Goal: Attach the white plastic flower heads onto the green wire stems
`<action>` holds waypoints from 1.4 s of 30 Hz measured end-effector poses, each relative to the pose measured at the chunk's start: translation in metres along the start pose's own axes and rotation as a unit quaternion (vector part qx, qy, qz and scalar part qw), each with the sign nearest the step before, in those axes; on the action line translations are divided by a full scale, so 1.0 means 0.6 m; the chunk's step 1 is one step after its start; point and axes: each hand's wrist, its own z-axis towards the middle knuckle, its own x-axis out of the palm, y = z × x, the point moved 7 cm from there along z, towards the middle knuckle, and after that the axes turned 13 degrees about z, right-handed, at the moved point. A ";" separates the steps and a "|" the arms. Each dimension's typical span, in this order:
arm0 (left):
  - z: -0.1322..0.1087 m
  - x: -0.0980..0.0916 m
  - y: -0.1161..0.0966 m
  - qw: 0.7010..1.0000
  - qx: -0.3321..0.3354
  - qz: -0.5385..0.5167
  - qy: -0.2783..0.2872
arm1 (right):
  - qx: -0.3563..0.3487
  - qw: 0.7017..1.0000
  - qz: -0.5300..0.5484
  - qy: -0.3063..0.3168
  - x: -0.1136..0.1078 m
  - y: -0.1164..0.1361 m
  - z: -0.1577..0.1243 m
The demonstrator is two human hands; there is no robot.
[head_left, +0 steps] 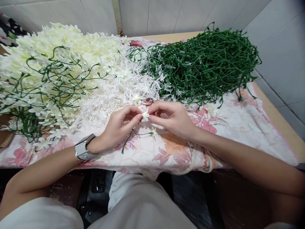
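Note:
Between both hands, just above the cloth, is a small white artificial flower [145, 116]. My left hand [122, 122], with a watch on its wrist, pinches one side of it between thumb and finger. On the other side my right hand [172, 119] pinches too, its fingertips at the petals. A thin green plastic stem [130, 140] with branching ends hangs or lies below the left fingers; whether it joins the flower is hidden. Another pale flower [136, 99] lies just beyond the fingertips.
White stamen pieces [114, 89] are heaped behind my hands. A large pile of white-yellow flower heads [90, 47] fills the left, with green stems [66, 76] strewn over it. A big mound of green stems [207, 63] stands at right. A floral cloth [238, 127] covers the table.

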 end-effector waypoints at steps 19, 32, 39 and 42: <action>-0.007 -0.006 -0.020 0.982 0.073 0.174 -0.032 | 0.110 0.990 0.091 0.001 0.004 -0.016 0.001; -0.033 -0.001 -0.101 0.891 0.293 0.236 0.254 | 0.079 0.990 0.092 -0.067 -0.025 -0.016 0.013; -0.050 0.015 -0.069 0.810 0.251 0.289 0.444 | 0.090 0.989 0.099 -0.069 -0.025 -0.017 0.012; -0.049 0.023 -0.059 0.816 0.237 0.272 0.451 | 0.091 0.988 0.103 -0.070 -0.025 -0.017 0.013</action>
